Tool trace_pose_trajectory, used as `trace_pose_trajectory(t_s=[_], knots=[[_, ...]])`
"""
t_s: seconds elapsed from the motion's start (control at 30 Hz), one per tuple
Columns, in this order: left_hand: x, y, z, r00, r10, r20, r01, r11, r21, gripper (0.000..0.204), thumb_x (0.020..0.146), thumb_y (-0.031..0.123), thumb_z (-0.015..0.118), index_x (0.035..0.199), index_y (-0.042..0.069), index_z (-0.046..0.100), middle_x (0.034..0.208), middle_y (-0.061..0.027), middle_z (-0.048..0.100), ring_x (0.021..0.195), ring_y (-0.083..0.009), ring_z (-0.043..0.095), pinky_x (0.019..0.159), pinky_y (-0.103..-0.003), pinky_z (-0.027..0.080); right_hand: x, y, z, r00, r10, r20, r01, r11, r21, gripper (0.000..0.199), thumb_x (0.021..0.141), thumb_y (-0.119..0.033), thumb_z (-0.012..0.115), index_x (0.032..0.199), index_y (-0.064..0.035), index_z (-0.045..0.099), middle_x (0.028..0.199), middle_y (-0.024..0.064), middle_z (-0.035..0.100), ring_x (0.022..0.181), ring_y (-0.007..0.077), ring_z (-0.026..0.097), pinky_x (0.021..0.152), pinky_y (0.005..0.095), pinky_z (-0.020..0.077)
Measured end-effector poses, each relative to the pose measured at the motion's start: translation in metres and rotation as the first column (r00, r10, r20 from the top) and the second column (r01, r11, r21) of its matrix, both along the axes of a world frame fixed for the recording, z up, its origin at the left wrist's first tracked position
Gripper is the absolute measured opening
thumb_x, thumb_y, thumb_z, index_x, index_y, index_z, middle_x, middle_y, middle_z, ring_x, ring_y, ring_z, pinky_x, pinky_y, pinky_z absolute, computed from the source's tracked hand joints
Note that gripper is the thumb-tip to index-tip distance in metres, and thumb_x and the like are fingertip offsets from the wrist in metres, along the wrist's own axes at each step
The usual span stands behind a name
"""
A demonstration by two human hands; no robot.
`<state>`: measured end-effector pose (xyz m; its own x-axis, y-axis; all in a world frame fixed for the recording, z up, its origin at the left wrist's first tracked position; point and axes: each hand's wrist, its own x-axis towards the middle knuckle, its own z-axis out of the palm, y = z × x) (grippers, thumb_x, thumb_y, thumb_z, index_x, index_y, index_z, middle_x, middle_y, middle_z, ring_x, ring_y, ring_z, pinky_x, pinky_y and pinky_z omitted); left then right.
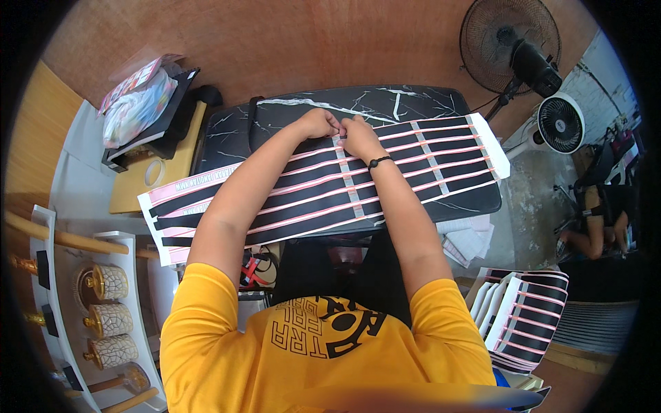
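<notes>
Striped sheet point(320, 180) is stretched across the middle of the frame, black strips with pink and white lines, a bit higher at its right end. Grip-wise, both hands are at its top edge: left hand point(320, 125) and right hand point(361, 140) nearly meet just above center, fingertips bunched up close. Honestly can't tell if they're pinching the edge or some tiny bit, too small to see. Right by them, a grey band point(349, 180) crosses the strips. Dark bracelet point(380, 162) on the right wrist. Under it all is a black tabletop point(434, 103) with white marble veins, bare along the top. Further out: plastic bag point(141, 107) upper left, two fans point(560, 124) upper right, three gold-lidded jars point(109, 282) lower left, plus a pile of similar sheets point(527, 316) lower right.
</notes>
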<state>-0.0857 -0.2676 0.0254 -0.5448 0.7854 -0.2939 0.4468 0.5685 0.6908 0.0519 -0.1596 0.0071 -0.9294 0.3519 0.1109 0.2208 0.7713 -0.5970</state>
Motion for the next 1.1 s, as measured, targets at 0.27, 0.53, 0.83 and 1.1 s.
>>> trace_pose_trajectory(t_s=[0.27,0.53,0.83,1.1], knots=[[-0.012,0.006,0.019,0.984,-0.178,0.007,0.176,0.966,-0.188,0.02,0.08,0.02,0.073,0.093,0.005,0.076,0.083,-0.0068,0.072,0.073,-0.0159,0.065,0.07,-0.031,0.052,0.009,-0.01,-0.008,0.976,-0.106,-0.192,0.108,0.994,0.001,0.029,0.068,-0.013,0.084,0.087,-0.0075,0.063,0.1,0.0137,0.059,0.103,0.0351,0.059,0.087,0.0438,0.0489],[-0.005,-0.002,0.021,0.942,-0.307,-0.138,0.288,0.948,-0.138,0.025,0.083,0.026,0.068,0.095,0.005,0.076,0.087,-0.0101,0.073,0.082,-0.0189,0.066,0.079,-0.033,0.051,0.004,-0.01,-0.014,0.968,-0.167,-0.189,0.153,0.984,-0.089,0.025,0.068,-0.013,0.084,0.085,-0.0074,0.066,0.093,0.0131,0.064,0.096,0.0341,0.062,0.085,0.0438,0.049],[-0.003,-0.001,0.02,0.933,-0.305,-0.191,0.278,0.948,-0.155,0.026,0.083,0.024,0.065,0.097,0.006,0.075,0.092,-0.0138,0.073,0.087,-0.0224,0.067,0.083,-0.035,0.051,0.008,-0.017,-0.018,0.941,-0.167,-0.294,0.164,0.986,-0.035,0.017,0.071,-0.013,0.081,0.083,-0.0063,0.07,0.088,0.0116,0.063,0.09,0.0325,0.062,0.078,0.0441,0.0497],[-0.005,-0.005,-0.003,0.942,-0.217,-0.255,0.216,0.976,-0.032,0.026,0.086,0.025,0.065,0.097,0.003,0.073,0.087,-0.012,0.072,0.08,-0.0201,0.065,0.077,-0.034,0.051,0.02,0.004,-0.015,0.902,-0.014,-0.431,-0.083,0.975,-0.206,0.017,0.071,-0.008,0.08,0.085,-0.004,0.072,0.081,0.0093,0.062,0.073,0.0228,0.059,0.069,0.0341,0.0483]])
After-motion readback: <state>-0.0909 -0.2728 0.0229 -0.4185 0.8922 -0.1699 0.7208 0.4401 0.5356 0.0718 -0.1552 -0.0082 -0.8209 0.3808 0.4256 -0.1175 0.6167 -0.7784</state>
